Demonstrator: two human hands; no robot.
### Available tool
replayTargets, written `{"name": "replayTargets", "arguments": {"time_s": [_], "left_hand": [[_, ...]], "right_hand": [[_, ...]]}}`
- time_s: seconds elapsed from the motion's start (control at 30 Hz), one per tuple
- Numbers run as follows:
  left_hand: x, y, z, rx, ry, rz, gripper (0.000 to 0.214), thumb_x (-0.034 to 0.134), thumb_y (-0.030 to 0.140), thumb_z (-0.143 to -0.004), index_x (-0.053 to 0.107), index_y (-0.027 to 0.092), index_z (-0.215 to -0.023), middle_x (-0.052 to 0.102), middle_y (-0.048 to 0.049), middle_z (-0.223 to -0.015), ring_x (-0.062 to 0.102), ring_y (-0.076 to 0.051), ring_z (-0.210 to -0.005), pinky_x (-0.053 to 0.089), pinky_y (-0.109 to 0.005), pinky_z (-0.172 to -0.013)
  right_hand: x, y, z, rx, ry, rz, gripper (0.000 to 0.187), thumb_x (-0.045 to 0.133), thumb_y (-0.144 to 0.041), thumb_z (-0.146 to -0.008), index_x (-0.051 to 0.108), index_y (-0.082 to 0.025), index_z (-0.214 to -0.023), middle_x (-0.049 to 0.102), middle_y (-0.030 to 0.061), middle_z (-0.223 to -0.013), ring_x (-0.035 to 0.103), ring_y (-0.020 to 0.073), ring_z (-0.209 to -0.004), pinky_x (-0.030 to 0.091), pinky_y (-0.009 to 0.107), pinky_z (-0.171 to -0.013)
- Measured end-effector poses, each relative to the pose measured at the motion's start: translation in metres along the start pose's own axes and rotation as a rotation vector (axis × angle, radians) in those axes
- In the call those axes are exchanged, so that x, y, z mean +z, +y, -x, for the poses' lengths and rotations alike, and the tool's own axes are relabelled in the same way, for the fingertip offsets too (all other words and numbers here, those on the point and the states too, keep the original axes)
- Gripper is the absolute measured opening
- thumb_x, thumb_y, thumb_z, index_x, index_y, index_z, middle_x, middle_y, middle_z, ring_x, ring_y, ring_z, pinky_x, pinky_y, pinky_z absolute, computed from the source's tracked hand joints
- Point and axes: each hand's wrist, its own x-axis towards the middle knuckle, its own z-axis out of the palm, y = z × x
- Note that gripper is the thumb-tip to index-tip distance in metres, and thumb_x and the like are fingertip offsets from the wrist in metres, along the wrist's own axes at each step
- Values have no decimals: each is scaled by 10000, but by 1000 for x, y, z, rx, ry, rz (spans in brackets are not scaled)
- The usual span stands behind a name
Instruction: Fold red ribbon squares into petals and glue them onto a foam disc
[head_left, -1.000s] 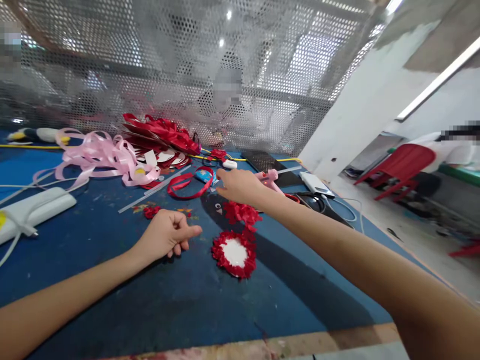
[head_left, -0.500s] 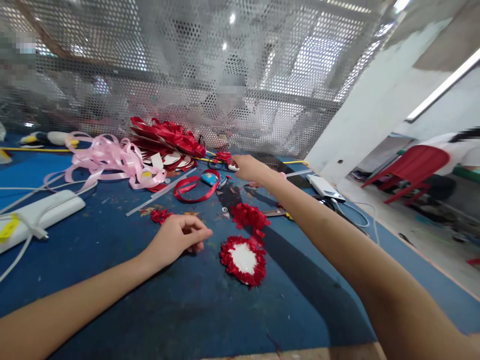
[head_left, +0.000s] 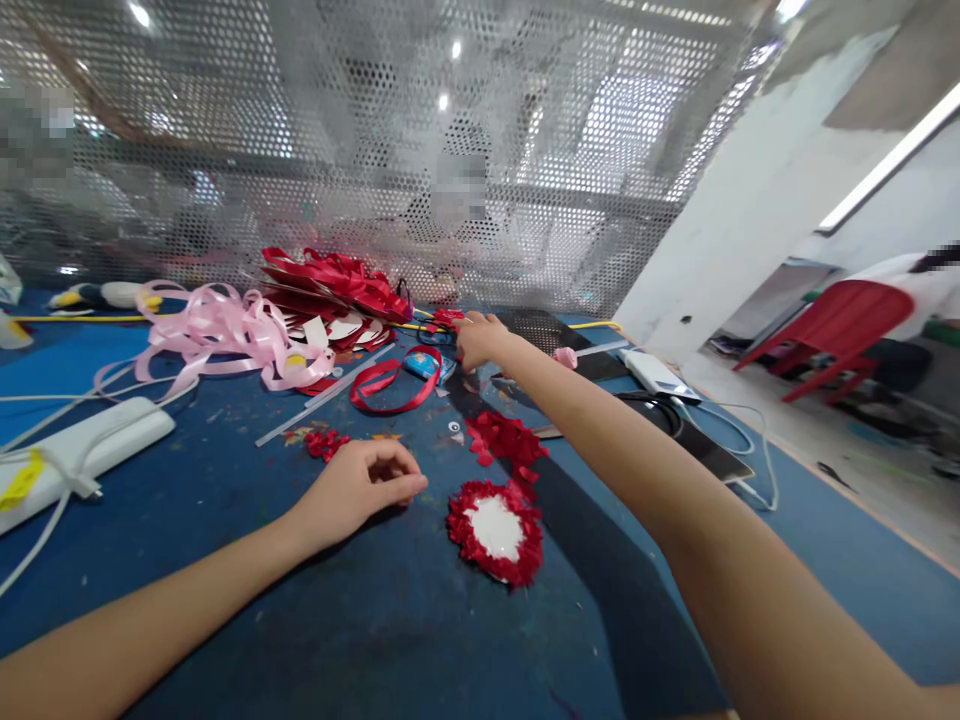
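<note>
My left hand (head_left: 367,492) rests on the blue table, its fingers loosely curled and apart from the thumb, with nothing visible in them. Just behind it lies a small red ribbon cluster (head_left: 325,444). To its right sits a round piece with a white centre and a ruffled red ribbon border (head_left: 459,535), joined at the top by a loose length of gathered red ribbon (head_left: 508,440). At the back of the table, my right hand (head_left: 481,340) reaches down with fingers spread beside a small red ribbon piece (head_left: 448,316). Its fingertips are partly hidden.
A pink ribbon heap (head_left: 217,335), stacked red ribbon pieces (head_left: 330,280), a red ribbon loop (head_left: 396,405) and translucent sticks (head_left: 322,395) lie farther back. A white power strip (head_left: 112,440) stands left; a white device (head_left: 658,373) with cables lies right. Perforated metal (head_left: 360,150) borders the back.
The view has shifted slightly. My right hand has turned and lowered its fingers, and the white thing seen at its fingertips is now out of sight. My left hand stays in place.
</note>
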Motion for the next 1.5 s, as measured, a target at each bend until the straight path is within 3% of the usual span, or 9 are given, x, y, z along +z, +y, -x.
{"name": "replayTargets", "arguments": {"time_s": [0.23,0.43,0.77,0.9,1.07,1.2,1.27,1.4,1.5], "left_hand": [[-3,-1,-4,-5,75,53,126,711,302,-663,659,197,-709,673,5,-671,615,-134,-600,483,-234,-602],[-2,1,-2,-29,135,45,230,727,364,-660,579,195,-611,592,39,-503,556,-108,-465,445,-211,-492],[-5,3,-3,-163,159,292,268,759,322,-625,711,156,-831,755,-54,-758,686,-136,-621,544,-202,-565],[-2,5,3,-208,204,268,223,794,318,-584,671,139,-636,714,-20,-575,527,-56,-335,385,-133,-307],[3,5,6,-168,278,297,451,733,498,-644,516,157,-443,491,58,-291,372,-27,-210,250,-107,-228],[3,5,3,-117,214,408,324,766,457,-635,697,153,-721,743,-22,-661,682,-95,-563,538,-132,-533],[3,6,2,-133,195,464,341,815,369,-595,723,157,-845,769,-48,-797,717,-124,-705,561,-154,-648],[1,6,3,-129,366,484,317,856,305,-516,718,149,-755,750,-28,-678,682,-111,-557,502,-131,-473],[1,5,6,-97,452,464,306,855,349,-490,642,146,-572,638,32,-459,535,-52,-353,380,-112,-340]], "right_hand": [[-18,10,3,114,286,30,339,504,-194,-848,628,-63,-1135,460,202,-1289,354,345,-1205,332,441,-956],[-30,20,11,117,358,58,310,493,-153,-821,653,-61,-1071,547,186,-1138,424,333,-1115,380,422,-887],[-48,26,28,69,401,58,255,526,-161,-807,660,-81,-1008,536,143,-1184,430,316,-1128,377,416,-910],[-61,33,47,68,564,57,234,478,-154,-844,660,-84,-975,556,136,-1176,453,293,-1115,367,411,-914],[-63,50,77,12,685,79,312,382,-212,-931,653,-62,-962,573,162,-1162,447,263,-1128,316,414,-948],[-60,78,91,176,765,-64,224,480,-205,-880,670,-89,-908,608,146,-1101,489,224,-1066,358,359,-906],[-59,99,99,326,853,-199,174,536,-171,-836,680,-91,-891,624,140,-1050,522,190,-994,395,306,-843],[-51,151,127,550,918,-342,225,569,-200,-828,683,-49,-951,629,149,-995,538,150,-873,418,267,-726],[-29,180,153,697,765,-306,235,554,-180,-844,676,-39,-987,620,171,-1020,534,155,-835,405,310,-758]]}}
